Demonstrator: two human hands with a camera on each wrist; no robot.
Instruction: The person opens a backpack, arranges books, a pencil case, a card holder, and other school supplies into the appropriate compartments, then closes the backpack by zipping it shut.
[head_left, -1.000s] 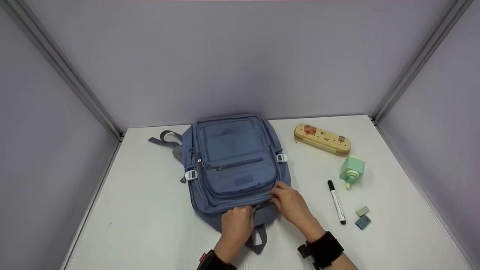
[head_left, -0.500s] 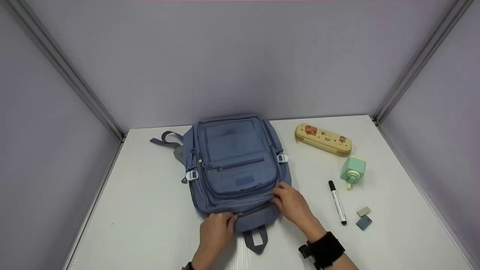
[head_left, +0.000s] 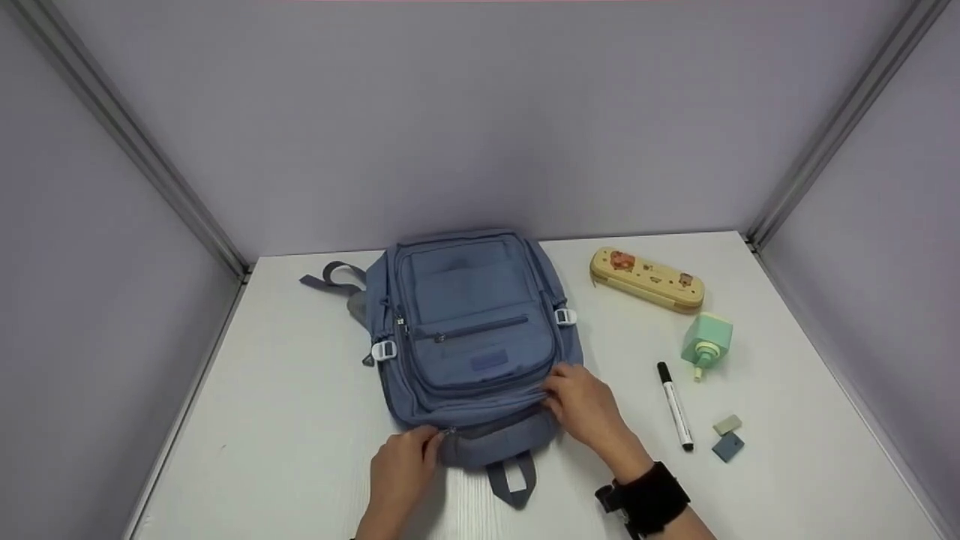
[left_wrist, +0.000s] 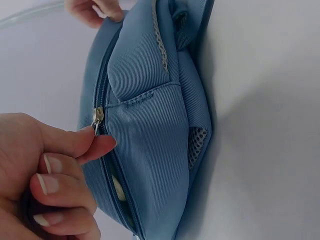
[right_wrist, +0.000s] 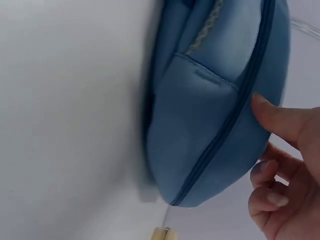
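Note:
A blue backpack [head_left: 480, 300] lies on the white table, its grab handle toward the person. My left hand [head_left: 401, 469] pinches a metal zipper pull [left_wrist: 97, 123] between thumb and forefinger, at the left end of the pack's near edge. Below that slider in the left wrist view, the zipper gapes and something pale [left_wrist: 118, 189] shows inside. My right hand [head_left: 585, 405] pinches the pack's fabric by its near right corner. In the right wrist view the thumb presses beside the dark zipper line [right_wrist: 220, 135], while the fingers bend behind the fabric.
Right of the pack lie a yellow pencil case [head_left: 646, 280], a green box-shaped bottle with a nozzle [head_left: 707, 339], and a black-capped white marker [head_left: 676, 406]. Two small blocks, one pale [head_left: 727, 424] and one dark blue [head_left: 727, 447], sit beside it. Grey panels [head_left: 480, 112] enclose the table.
My left hand has slid left along the pack's near edge, taking the zipper pull with it. The right hand keeps its hold at the same corner.

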